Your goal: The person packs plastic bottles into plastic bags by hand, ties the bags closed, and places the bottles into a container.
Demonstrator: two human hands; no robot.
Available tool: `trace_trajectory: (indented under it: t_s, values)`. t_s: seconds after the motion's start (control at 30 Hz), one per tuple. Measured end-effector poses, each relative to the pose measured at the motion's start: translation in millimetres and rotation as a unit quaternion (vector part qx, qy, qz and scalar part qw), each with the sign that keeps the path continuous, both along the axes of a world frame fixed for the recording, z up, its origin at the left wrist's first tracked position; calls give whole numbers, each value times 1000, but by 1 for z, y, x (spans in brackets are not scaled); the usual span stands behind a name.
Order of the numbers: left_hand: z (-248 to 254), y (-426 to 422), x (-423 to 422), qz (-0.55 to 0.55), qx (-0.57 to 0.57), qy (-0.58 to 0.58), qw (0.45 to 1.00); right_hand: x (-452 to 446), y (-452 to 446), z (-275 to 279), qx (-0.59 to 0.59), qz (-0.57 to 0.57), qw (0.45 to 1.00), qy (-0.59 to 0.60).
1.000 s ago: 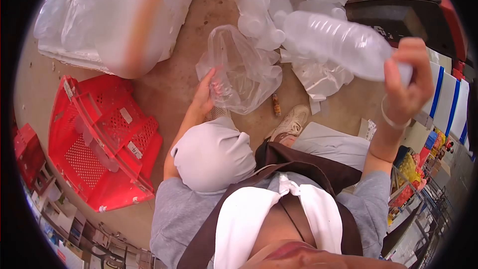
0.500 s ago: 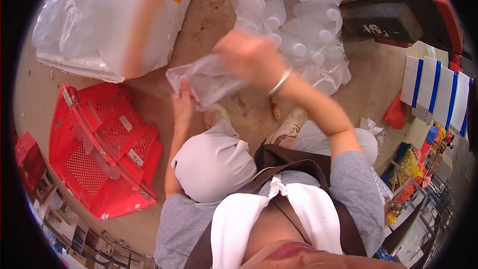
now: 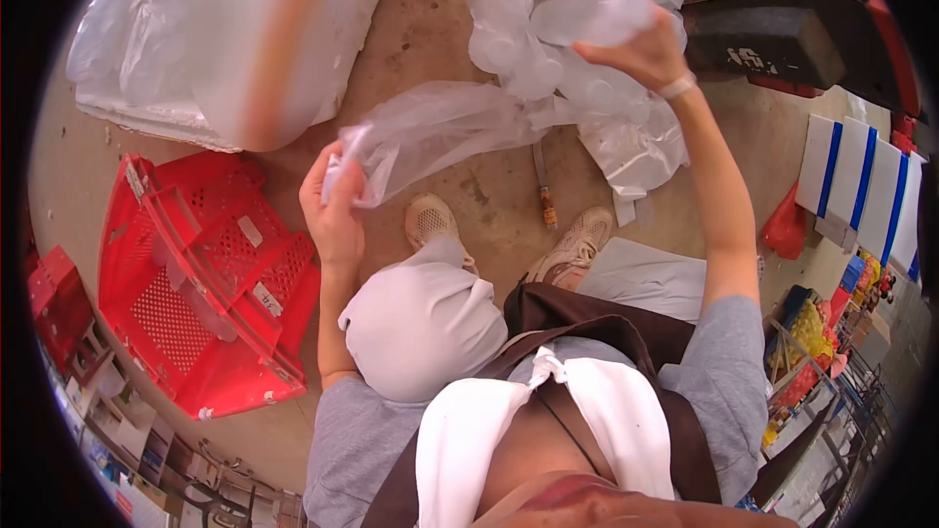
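My left hand (image 3: 335, 203) is closed on the edge of a clear plastic bag (image 3: 440, 127), which stretches out to the right above the floor. Up at the right, my right hand (image 3: 653, 47) grips a translucent plastic bottle (image 3: 577, 18), thumb on the near side and fingers on the far side. Below and behind that bottle lies a pack of several similar bottles (image 3: 597, 88) with white caps, partly wrapped in clear film (image 3: 641, 161). The film's left part hangs beside the bag's far end; I cannot tell whether they touch.
A red plastic basket (image 3: 220, 284) lies tilted at the left. Beyond it stands a large film-wrapped white bundle (image 3: 196, 49). Dark machinery (image 3: 753, 39) is at the upper right, near white-and-blue panels (image 3: 851, 176) and a red bag (image 3: 785, 220). A small knife-like tool (image 3: 546, 200) lies between my shoes.
My right hand has moved from the bag up and right to the bottles and now holds one. The bag has spread out longer, still in my left hand, which has shifted slightly left.
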State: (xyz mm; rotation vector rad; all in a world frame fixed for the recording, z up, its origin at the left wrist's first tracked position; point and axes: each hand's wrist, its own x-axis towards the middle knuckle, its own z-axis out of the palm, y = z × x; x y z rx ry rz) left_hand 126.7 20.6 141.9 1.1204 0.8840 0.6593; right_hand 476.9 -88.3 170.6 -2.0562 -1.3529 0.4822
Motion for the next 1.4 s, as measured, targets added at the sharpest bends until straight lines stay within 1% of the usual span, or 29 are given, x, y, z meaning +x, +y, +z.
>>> trace_trajectory:
  t_s: [0.07, 0.1, 0.13, 0.2, 0.23, 0.27, 0.33, 0.37, 0.4, 0.43, 0.47, 0.57, 0.6, 0.67, 0.77, 0.8, 0.83, 0.87, 0.9, 0.93, 0.97, 1.03, 1.13, 1.17, 1.2, 1.23, 1.3, 1.37, 1.4]
  values:
    - [5, -2, 10, 19, -96, -82, 992, -19, -16, 44, 141, 49, 989, 7]
    - [9, -3, 13, 5, -109, -90, 990, -35, -22, 66, 163, 37, 982, 83]
    - [13, -2, 17, -12, -121, -100, 987, -49, -24, 85, 202, 67, 959, 188]
    - [23, -1, 25, -31, -129, -100, 986, -67, -21, 98, 134, 113, 953, 247]
    - [29, -1, 29, -32, -124, -89, 988, -78, -15, 87, 114, 127, 956, 238]
    - [32, -1, 31, -31, -118, -79, 989, -93, -8, 65, 95, 142, 958, 229]
    - [32, -3, 31, -32, -129, -95, 987, -122, 10, 3, 48, 163, 954, 247]
    - [31, -4, 29, -31, -135, -103, 985, -136, 18, -29, -3, 149, 958, 244]
    - [31, -5, 28, -36, -117, -81, 989, -149, 22, -59, -54, 134, 960, 241]
    - [30, -4, 26, -40, -97, -58, 993, -160, 18, -86, -59, 147, 961, 226]
    - [29, -2, 25, -44, -77, -36, 995, -169, 18, -102, -65, 161, 962, 210]
    - [25, -6, 26, -63, -107, -48, 991, -196, 22, -98, -125, 240, 951, 150]
    - [31, -6, 28, -63, -97, -38, 993, -200, 27, -101, -186, 253, 940, 131]
    - [35, 1, 29, 12, -119, -50, 992, -197, 42, -112, -301, 277, 909, 81]
    - [27, 14, 9, 9, -100, -48, 994, -163, 18, -111, -140, 188, 968, 94]
    - [27, 15, 5, -2, -95, -46, 994, -145, 13, -87, -86, 157, 975, 131]
    - [26, 14, 3, -12, -93, -42, 995, -125, 9, -48, -34, 126, 977, 169]
    - [27, 12, 5, -17, -86, -32, 996, -99, 7, -20, 49, 90, 994, 40]
    - [31, 9, 9, -24, -79, -21, 996, -71, 6, -17, 105, -25, 990, -88]
    - [34, 7, 14, -31, -70, -11, 997, -35, 9, -7, 102, -72, 974, -190]
    - [37, 6, 19, -46, -58, -10, 997, -8, 12, -5, 27, -159, 933, -321]
    - [38, 5, 28, -76, -29, -9, 997, 33, 14, -38, -33, -158, 920, -356]
    - [40, 12, 25, -110, 34, 58, 992, 47, 29, -45, -102, -152, 924, -335]
    - [41, 14, 22, -121, 60, 86, 987, 47, 26, -43, -107, -155, 924, -334]
    - [34, 16, 17, -124, 98, 98, 983, 45, 22, -33, -111, -160, 923, -332]
    - [29, 18, 13, -126, 99, 104, 982, 46, 20, -21, -113, -163, 922, -332]
    - [23, 17, 6, -128, 89, 122, 980, 50, 1, 10, 76, -190, 927, -316]
    - [22, 14, 9, -116, 79, 96, 985, 29, -16, 65, 172, -191, 955, -150]
    - [22, 14, 14, -111, 78, 78, 988, 13, -30, 92, 177, -175, 966, -71]
